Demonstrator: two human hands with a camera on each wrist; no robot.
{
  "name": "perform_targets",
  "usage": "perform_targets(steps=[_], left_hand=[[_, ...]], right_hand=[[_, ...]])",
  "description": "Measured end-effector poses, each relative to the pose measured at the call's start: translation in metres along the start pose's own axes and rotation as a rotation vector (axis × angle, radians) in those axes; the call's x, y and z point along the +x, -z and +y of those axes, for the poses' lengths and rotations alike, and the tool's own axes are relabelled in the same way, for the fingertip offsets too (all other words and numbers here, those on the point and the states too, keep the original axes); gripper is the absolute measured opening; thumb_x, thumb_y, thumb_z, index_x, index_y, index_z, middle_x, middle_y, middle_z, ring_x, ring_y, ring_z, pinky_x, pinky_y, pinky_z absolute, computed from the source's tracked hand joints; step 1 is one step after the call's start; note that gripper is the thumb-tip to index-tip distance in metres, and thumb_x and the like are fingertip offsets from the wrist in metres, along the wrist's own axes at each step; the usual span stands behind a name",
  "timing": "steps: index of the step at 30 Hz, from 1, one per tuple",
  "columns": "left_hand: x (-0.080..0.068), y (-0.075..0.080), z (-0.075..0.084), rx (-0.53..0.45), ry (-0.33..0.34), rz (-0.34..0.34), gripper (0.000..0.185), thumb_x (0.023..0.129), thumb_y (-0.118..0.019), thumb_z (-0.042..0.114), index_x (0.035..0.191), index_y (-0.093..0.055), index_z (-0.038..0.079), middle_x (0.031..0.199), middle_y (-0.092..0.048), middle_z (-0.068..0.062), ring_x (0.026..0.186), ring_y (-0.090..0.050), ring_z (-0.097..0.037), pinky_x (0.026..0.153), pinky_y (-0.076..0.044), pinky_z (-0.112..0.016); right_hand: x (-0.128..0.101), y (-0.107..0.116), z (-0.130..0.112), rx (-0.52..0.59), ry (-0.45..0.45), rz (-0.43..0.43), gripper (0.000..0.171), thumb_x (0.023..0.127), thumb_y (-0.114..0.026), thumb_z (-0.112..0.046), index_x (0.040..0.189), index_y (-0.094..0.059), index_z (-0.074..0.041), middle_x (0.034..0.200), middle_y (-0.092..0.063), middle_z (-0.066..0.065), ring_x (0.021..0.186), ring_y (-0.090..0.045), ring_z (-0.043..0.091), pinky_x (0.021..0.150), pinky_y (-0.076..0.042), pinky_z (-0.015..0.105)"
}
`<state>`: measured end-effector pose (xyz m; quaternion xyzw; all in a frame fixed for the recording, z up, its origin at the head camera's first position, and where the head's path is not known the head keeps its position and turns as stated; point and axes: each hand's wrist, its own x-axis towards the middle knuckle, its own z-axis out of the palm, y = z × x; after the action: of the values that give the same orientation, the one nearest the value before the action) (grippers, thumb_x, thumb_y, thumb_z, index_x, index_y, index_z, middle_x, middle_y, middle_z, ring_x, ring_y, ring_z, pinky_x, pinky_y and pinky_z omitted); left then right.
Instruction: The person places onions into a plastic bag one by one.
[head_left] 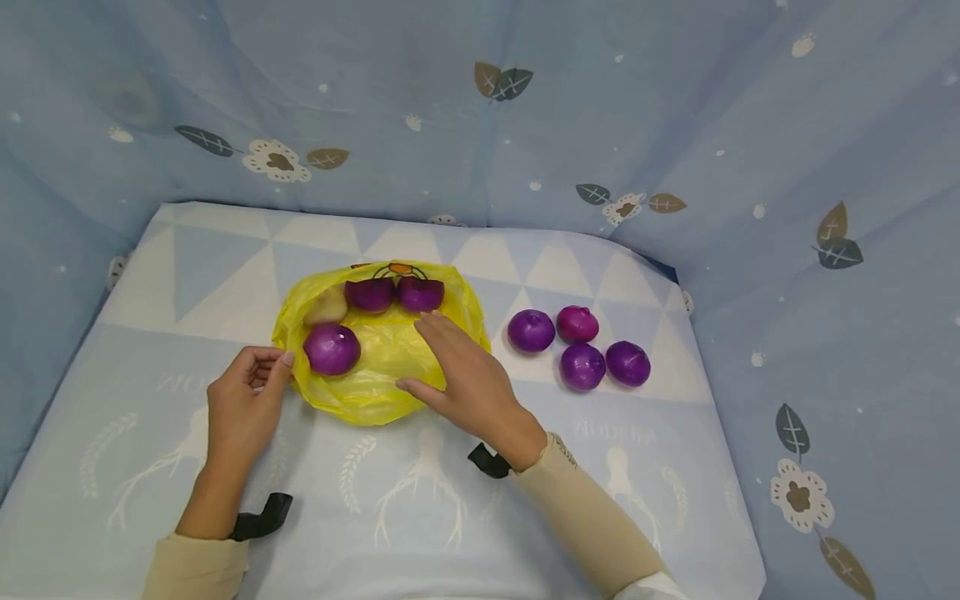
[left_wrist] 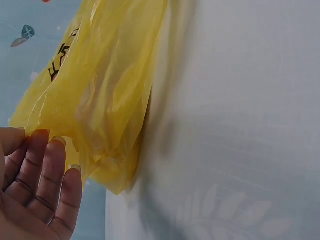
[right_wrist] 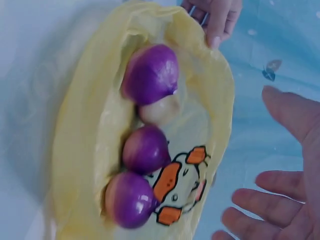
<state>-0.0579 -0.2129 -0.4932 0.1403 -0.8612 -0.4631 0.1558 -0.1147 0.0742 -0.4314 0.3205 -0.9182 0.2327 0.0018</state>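
Observation:
A yellow plastic bag (head_left: 382, 354) lies with its mouth spread wide on the table in the head view. My left hand (head_left: 243, 408) pinches its left rim between thumb and fingers, as the left wrist view shows too. Over the bag's right side hovers my right hand (head_left: 480, 387), fingers extended, thumb apart and nothing held. Inside the bag are a large purple onion (head_left: 332, 349), two more purple onions (right_wrist: 146, 149) along the far side and a pale round thing (right_wrist: 161, 110), partly hidden among them.
Several purple onions (head_left: 582, 367) sit grouped on the table to the right of the bag. A patterned cloth covers the table (head_left: 420, 533). Blue printed curtains (head_left: 420, 100) hang behind it and at both sides.

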Motion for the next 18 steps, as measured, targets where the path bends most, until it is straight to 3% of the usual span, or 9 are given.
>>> perform_targets(steps=[7, 14, 18], left_hand=[[0.000, 0.000, 0.000, 0.015, -0.010, 0.017, 0.026, 0.105, -0.067, 0.024, 0.114, -0.067, 0.000, 0.098, -0.071, -0.011, 0.082, -0.057, -0.006, 0.072, -0.043, -0.011], [-0.001, 0.002, -0.001, 0.019, -0.010, 0.025, 0.026, 0.105, -0.067, 0.024, 0.113, -0.068, -0.001, 0.098, -0.071, -0.011, 0.082, -0.057, -0.006, 0.072, -0.043, -0.013], [0.000, 0.001, 0.000, 0.017, -0.018, 0.030, 0.025, 0.104, -0.067, 0.023, 0.113, -0.068, -0.001, 0.098, -0.071, -0.011, 0.082, -0.057, -0.006, 0.072, -0.043, -0.013]], right_hand=[[-0.030, 0.005, 0.019, -0.083, -0.024, 0.061, 0.107, 0.085, -0.084, -0.054, 0.164, -0.028, -0.007, 0.171, -0.024, 0.016, 0.158, -0.018, 0.033, 0.126, -0.019, 0.046], [-0.066, 0.006, 0.043, -0.143, -0.222, 0.054, 0.125, 0.079, -0.086, -0.062, 0.169, -0.013, -0.013, 0.174, -0.011, 0.012, 0.160, -0.006, 0.031, 0.124, -0.020, 0.054], [-0.084, 0.011, 0.064, -0.154, -0.330, 0.065, 0.126, 0.079, -0.088, -0.058, 0.168, -0.013, -0.011, 0.174, -0.012, 0.014, 0.160, -0.009, 0.034, 0.123, -0.021, 0.056]])
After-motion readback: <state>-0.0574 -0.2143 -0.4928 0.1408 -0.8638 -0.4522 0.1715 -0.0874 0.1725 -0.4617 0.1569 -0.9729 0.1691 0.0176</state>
